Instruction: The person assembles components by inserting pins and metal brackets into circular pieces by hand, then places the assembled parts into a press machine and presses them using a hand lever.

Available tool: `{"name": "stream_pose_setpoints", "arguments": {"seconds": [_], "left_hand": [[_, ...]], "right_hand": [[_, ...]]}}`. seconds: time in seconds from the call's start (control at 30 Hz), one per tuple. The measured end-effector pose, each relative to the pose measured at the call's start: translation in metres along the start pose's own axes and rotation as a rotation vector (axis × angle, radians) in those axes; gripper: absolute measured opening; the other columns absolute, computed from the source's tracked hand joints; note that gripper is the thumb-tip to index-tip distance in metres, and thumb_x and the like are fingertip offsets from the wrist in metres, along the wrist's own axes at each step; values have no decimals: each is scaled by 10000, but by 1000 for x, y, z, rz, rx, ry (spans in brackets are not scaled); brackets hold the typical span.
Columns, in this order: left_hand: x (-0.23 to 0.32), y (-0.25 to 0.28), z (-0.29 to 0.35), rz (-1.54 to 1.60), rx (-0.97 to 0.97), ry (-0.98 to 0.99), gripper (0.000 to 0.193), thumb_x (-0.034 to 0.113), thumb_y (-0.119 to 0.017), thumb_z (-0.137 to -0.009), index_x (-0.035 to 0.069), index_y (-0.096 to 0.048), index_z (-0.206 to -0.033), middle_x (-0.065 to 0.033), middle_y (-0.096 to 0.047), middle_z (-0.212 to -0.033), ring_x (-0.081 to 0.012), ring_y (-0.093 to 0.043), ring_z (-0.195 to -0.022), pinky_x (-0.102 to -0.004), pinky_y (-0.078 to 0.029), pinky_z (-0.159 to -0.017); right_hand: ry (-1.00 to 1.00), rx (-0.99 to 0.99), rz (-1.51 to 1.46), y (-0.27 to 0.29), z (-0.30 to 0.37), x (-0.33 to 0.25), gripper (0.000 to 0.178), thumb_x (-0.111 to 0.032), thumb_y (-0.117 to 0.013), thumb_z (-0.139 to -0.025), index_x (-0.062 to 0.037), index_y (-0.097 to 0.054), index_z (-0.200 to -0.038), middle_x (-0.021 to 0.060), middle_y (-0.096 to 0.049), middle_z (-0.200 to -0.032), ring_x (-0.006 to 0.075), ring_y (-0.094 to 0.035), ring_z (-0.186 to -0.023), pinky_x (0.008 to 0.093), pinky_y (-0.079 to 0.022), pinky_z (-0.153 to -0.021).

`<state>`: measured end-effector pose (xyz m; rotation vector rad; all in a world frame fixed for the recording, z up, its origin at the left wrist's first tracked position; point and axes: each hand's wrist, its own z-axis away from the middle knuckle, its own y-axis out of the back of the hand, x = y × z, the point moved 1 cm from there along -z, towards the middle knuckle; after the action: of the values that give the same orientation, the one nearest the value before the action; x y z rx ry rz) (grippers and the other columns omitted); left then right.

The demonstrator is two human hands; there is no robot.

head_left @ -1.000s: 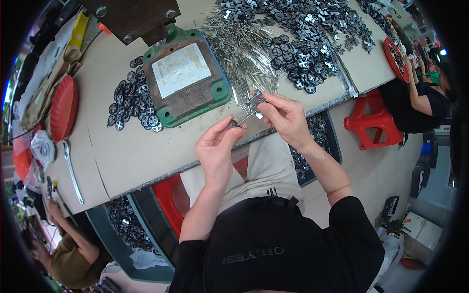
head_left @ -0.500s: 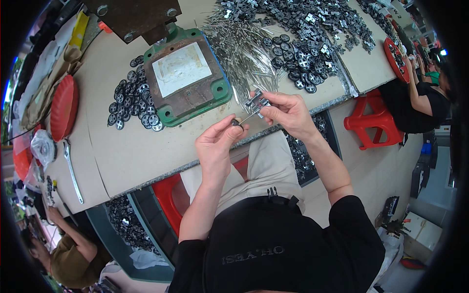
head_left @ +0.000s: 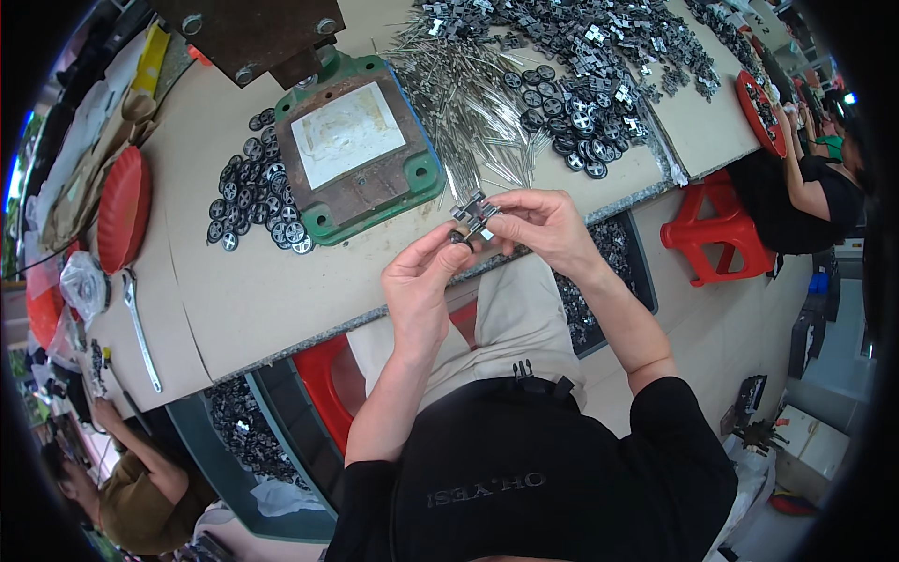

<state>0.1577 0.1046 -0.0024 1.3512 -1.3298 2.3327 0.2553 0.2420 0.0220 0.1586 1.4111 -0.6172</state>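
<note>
My left hand (head_left: pixel 419 279) pinches a small black toy wheel (head_left: pixel 458 237) between thumb and fingertips. Right beside it, my right hand (head_left: pixel 551 229) grips a small black-and-silver plastic chassis piece (head_left: pixel 475 215). Wheel and chassis piece are very close together over the front edge of the table; whether they touch is hard to tell. The thin metal axle between them is mostly hidden now. Just beyond my hands lies a heap of loose metal axles (head_left: pixel 482 131).
A green press base (head_left: pixel 421 173) with a white pad stands ahead, wheels (head_left: pixel 245 201) heaped to its left. More wheels (head_left: pixel 581 140) and piled chassis pieces (head_left: pixel 599 56) lie right. A wrench (head_left: pixel 140 332) and red plate (head_left: pixel 124 208) are left. Co-workers sit at both sides.
My right hand has brought the chassis piece down and left, up to the wheel. The length of axle that showed between them no longer shows. My left hand has barely shifted.
</note>
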Motion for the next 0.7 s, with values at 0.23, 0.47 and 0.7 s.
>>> {"name": "stream_pose_setpoints", "arguments": {"seconds": [0.23, 0.47, 0.7], "left_hand": [[-1, 7, -4, -29, -61, 22, 266, -7, -614, -802, -49, -571, -1061, -140, -640, -924, -179, -630, -798, -279, -523, -727], [7, 10, -10, 231, -137, 163, 218, 22, -541, -857, -14, -557, -1071, -151, -602, -1046, -252, -608, -938, -331, -521, -825], [5, 9, -10, 252, -195, 204, 220, 44, -519, -876, -16, -538, -1086, -164, -593, -1059, -302, -593, -976, -352, -518, -848]], "right_hand": [[76, 44, 77, -9, 2, 1, 208, -67, -650, -796, 52, -634, -965, 72, -632, -833, 94, -601, -740, 207, -467, -613], [234, 210, 905, 47, -29, -52, 235, -76, -631, -772, -2, -639, -995, 94, -625, -951, 155, -595, -856, 269, -469, -725], [388, 110, 1563, 95, -72, -44, 352, -98, -649, -722, -59, -596, -1068, 110, -585, -966, 281, -468, -1049, 361, -377, -896]]}}
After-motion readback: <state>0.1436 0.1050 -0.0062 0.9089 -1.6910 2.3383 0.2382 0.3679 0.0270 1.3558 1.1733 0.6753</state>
